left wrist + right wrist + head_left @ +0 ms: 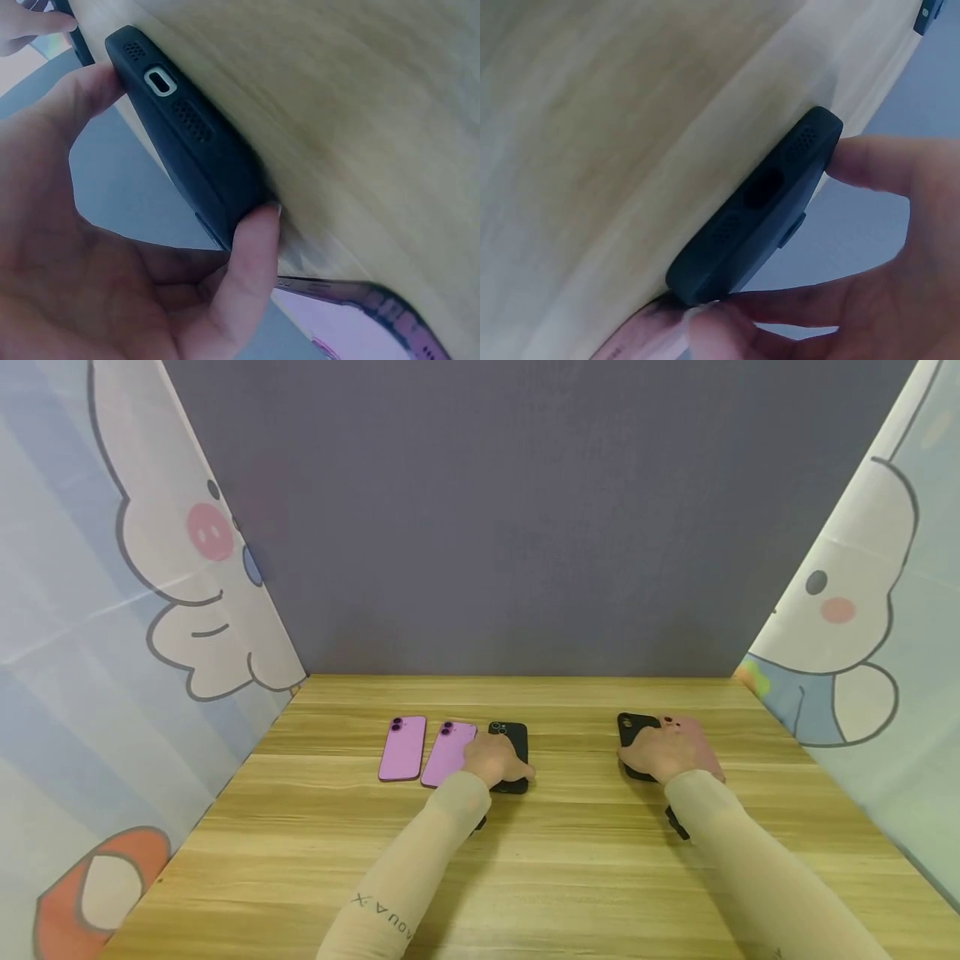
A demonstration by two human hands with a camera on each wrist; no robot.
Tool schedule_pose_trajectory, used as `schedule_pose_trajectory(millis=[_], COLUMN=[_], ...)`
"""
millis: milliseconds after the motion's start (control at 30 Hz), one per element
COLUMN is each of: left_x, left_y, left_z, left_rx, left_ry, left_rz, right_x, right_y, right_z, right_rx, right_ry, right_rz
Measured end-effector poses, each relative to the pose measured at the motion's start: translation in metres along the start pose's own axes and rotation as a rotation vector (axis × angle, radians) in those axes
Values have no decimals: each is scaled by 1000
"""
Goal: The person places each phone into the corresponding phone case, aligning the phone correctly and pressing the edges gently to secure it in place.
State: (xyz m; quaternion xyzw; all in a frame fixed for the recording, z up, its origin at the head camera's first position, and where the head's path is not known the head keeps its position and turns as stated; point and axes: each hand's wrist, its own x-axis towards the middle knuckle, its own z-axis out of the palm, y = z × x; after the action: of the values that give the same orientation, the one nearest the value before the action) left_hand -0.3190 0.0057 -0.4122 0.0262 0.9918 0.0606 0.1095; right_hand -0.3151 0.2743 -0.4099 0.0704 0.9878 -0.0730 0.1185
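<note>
My left hand [492,758] grips a black-cased phone [517,737] by its long edges. In the left wrist view, the thumb and fingers pinch the sides of the black-cased phone [196,142], its port end facing the camera. A purple phone [447,750] lies close beside that hand, and another purple phone [402,748] lies further left. At the right, my right hand [663,753] pinches a black phone case [634,723] across its width; whether a phone is inside cannot be told. Against it sits a pink phone or case [699,745], partly covered by the hand.
All of this rests on a wooden table [570,877]. A grey panel [517,527] stands along the table's back edge. Cartoon-printed curtains hang at the left [90,710] and right [922,635]. Dark wrist pieces [677,822] show at the sleeves.
</note>
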Motion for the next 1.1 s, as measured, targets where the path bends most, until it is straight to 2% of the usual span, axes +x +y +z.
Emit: schedule_pose_trajectory(millis=[233, 500, 733, 867, 1100], left_x=[3, 3, -1, -2, 0], left_y=[-1, -2, -1, -5, -26], left_z=[4, 4, 0, -4, -16], left_rx=[7, 3, -37, -82, -208], left_ry=[-3, 1, 5, 17, 115], left_rz=[-2, -19, -10, 19, 107], right_x=[1, -3, -6, -8, -5], right_y=[-1, 1, -2, -2, -2], right_z=[1, -4, -6, -6, -6], right_rx=[39, 15, 8, 23, 37], right_ry=[-39, -72, -70, -65, -76], right_rz=[29, -62, -53, -35, -22])
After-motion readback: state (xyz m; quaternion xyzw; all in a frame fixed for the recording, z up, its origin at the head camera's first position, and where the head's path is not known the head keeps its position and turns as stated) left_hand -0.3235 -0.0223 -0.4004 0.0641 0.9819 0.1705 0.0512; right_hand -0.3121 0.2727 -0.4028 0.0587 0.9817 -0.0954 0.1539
